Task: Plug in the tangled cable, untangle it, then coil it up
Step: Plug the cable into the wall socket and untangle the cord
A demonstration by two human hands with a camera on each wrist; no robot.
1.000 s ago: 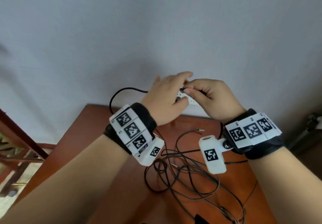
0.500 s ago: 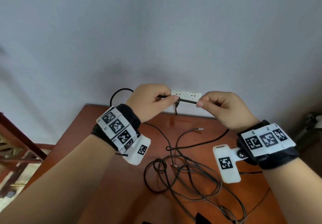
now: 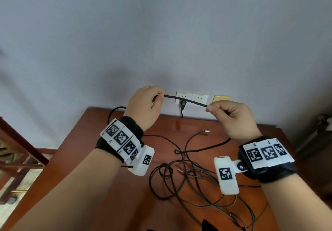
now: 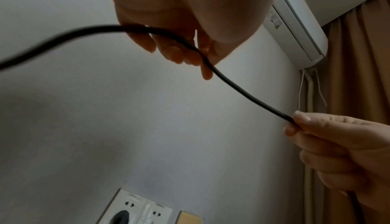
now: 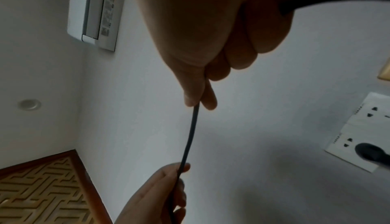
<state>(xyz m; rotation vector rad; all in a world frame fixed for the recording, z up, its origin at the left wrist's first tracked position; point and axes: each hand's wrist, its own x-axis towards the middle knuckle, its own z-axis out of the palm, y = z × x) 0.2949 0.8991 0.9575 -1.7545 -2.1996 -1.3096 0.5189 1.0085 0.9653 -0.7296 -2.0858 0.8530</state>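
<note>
A thick black cable point(image 3: 186, 100) stretches between my two hands in front of the wall. My left hand point(image 3: 143, 105) pinches it at thumb and fingers point(image 4: 179, 51). My right hand point(image 3: 231, 115) pinches the other end of that stretch point(image 5: 195, 111). Its black plug point(image 3: 182, 103) sits in the left white wall socket point(image 3: 183, 97), also seen as the plug point(image 5: 369, 151). The rest of the cable lies as a tangle point(image 3: 194, 177) on the red-brown table point(image 3: 107, 186), with a metal-tipped end point(image 3: 207, 130) lying loose.
A second white socket point(image 3: 200, 98) and a yellow plate point(image 3: 221, 98) are on the wall to the right. A wooden chair point(image 3: 16, 155) stands left of the table. A wall air conditioner point(image 4: 295, 19) and brown curtain point(image 4: 358, 77) are high on the right.
Both hands have come away from the socket and moved apart, drawing a longer stretch of the black cable taut between them. The plug stays in the left socket.
</note>
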